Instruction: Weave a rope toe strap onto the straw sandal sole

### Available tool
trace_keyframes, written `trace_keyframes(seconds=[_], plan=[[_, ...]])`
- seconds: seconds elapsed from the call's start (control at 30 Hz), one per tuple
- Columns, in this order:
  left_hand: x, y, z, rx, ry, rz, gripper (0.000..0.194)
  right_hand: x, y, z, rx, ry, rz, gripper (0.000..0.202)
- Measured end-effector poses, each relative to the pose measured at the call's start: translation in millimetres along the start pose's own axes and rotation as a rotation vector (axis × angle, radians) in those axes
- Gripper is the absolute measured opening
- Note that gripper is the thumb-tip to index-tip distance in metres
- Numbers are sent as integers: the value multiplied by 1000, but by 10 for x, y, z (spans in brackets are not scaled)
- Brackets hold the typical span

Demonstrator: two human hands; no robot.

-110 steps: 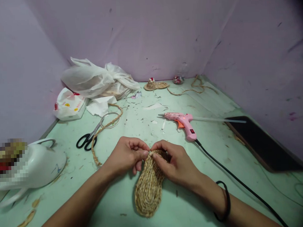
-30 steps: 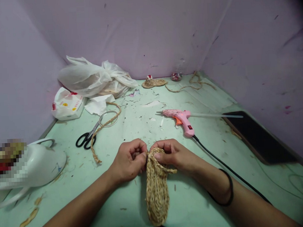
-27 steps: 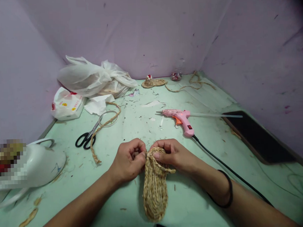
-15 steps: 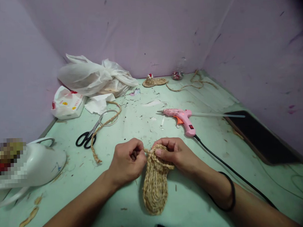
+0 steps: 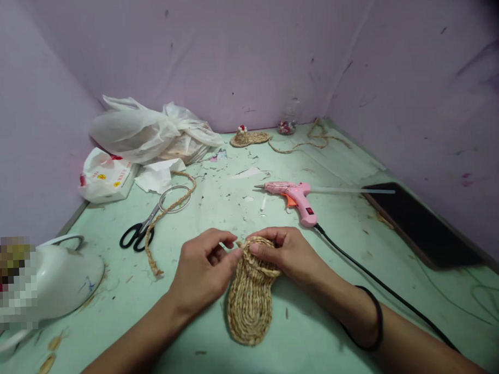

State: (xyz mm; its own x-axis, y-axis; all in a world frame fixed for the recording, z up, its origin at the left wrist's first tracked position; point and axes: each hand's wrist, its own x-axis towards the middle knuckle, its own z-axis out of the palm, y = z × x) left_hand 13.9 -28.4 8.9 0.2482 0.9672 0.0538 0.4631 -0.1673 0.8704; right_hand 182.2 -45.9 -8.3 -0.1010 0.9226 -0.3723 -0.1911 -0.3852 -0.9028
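Observation:
A small woven straw slipper lies upright in front of me, its sole made of coiled braid and a strap across its far end. My right hand grips that far end, thumb on top and fingers behind. At the strap's left side, my left hand has its thumb and forefinger apart, the thumb tip at the slipper's edge. A short braid end sticks out beside these fingertips. The left hand's other fingers are curled and partly hidden.
A pink glue gun lies ahead on the green table. Black-handled scissors and loose braided rope are left. Behind are a finished-looking slipper, a bead jar and a plastic bag. A dark tablet-like slab lies right.
My left thumb and forefinger have parted from their pinch on the braid end. The slipper has tilted slightly, its near end shifting left. My right hand keeps its grip.

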Motion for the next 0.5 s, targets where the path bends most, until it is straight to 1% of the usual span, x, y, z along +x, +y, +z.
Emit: trace_keyframes(seconds=[0.03, 0.1, 0.3, 0.4, 0.5], plan=[[-19, 15, 21, 26, -12, 14, 16, 4, 4, -2, -10, -4, -5, 20], [-42, 35, 53, -1, -42, -22, 14, 8, 16, -8, -32, -19, -10, 20], [-10, 58, 67, -242, -200, -271, 15, -2, 37, 26, -6, -67, -6, 23], [13, 47, 65, -324, -239, -348, 16, -7, 34, 48, -22, -36, -22, 23], [25, 25, 54, -395, -240, -354, 19, -8, 29, 39, -28, 11, -39, 24]])
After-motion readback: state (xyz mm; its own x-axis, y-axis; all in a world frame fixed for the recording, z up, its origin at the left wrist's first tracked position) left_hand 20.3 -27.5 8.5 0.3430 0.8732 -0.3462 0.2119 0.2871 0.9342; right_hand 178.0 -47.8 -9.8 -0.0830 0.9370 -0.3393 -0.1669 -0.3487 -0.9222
